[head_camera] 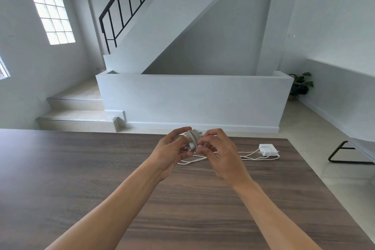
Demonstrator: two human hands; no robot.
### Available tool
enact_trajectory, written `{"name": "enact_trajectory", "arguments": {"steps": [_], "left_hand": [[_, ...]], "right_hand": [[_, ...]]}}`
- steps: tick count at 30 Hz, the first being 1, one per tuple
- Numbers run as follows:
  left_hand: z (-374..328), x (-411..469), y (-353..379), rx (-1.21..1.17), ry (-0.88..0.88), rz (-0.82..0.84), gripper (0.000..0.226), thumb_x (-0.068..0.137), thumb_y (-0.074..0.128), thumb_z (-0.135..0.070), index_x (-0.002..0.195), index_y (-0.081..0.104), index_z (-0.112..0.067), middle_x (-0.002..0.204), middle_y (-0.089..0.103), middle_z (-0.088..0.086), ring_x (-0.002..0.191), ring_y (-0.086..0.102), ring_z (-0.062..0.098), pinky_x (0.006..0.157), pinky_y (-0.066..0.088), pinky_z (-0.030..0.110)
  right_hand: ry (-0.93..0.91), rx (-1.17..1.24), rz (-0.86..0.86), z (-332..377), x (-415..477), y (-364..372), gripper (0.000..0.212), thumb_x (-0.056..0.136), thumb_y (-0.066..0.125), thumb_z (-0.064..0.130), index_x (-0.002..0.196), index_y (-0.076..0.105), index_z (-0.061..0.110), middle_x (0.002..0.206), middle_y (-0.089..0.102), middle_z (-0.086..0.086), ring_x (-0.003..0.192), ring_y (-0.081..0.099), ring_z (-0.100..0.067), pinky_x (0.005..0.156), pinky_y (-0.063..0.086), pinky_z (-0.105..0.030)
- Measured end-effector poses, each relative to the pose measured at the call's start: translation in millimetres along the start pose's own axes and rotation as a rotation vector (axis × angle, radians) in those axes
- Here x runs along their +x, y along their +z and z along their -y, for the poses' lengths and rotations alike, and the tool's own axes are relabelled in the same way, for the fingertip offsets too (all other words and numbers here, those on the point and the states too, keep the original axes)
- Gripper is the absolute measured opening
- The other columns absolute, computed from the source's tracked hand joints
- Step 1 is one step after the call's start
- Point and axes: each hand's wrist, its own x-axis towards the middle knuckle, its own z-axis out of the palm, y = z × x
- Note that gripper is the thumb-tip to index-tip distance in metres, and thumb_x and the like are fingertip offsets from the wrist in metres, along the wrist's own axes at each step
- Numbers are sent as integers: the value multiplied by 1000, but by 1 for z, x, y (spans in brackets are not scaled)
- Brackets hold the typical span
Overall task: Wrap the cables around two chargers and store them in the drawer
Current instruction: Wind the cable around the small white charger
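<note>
- Your left hand (172, 151) and right hand (218, 153) both clasp a small white charger (191, 140), its cable coiled tightly around it, above the wooden table (81, 168).
- A second white charger (267, 150) lies on the table to your right, its loose cable (249, 156) trailing toward your hands.
- No writing is readable.

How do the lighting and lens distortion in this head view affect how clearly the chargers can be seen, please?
Head view: soft daylight from the glass-block window, no harsh shadows or glare on the table; wide-angle bending curves walls and edges; the wrapped charger between left hand and right hand looks slightly soft; the second charger is small but legible.
</note>
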Motion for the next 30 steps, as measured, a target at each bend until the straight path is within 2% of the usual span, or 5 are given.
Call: {"name": "enact_trajectory", "arguments": {"steps": [4, 10, 19, 24, 30], "left_hand": [[-1, -2, 1, 43, -9, 44, 25, 95, 54, -1, 113, 66, -14, 83, 65, 12, 66, 58, 19, 67, 59, 26], [-7, 1, 4, 77, -3, 58, 24, 95, 56, -1, 115, 64, -12, 78, 63, 9, 62, 60, 17, 66, 59, 27], [-16, 5, 5, 293, 59, 77, 26, 93, 58, -3, 112, 67, -17, 83, 63, 15, 66, 64, 19, 77, 57, 34], [-22, 11, 2, 519, 134, 77, 27, 90, 58, -8, 110, 68, -24, 80, 69, 18, 73, 66, 27, 92, 56, 48], [-26, 14, 3, 762, 230, 62, 26, 90, 59, -16, 109, 66, -33, 74, 69, 6, 64, 70, 11, 85, 56, 45]], "right_hand": [[23, -79, 88, 5, 7, -11, 13, 82, 69, 0, 83, 67, 13, 89, 54, 12, 79, 59, 6, 73, 42, -9], [-104, -392, 140, 14, 9, -17, 25, 83, 60, -7, 86, 60, 18, 93, 55, 11, 79, 68, 3, 63, 54, -33], [-27, -468, 291, 27, 28, -24, 27, 83, 51, -8, 90, 59, 17, 96, 60, 7, 88, 69, -6, 72, 53, -36], [-31, -540, 332, 30, 35, -25, 27, 81, 51, -9, 88, 58, 17, 95, 59, 7, 86, 67, -5, 70, 50, -32], [-2, -531, 331, 25, 43, -22, 28, 80, 51, -9, 84, 58, 18, 90, 61, 4, 85, 68, -10, 69, 51, -34]]}}
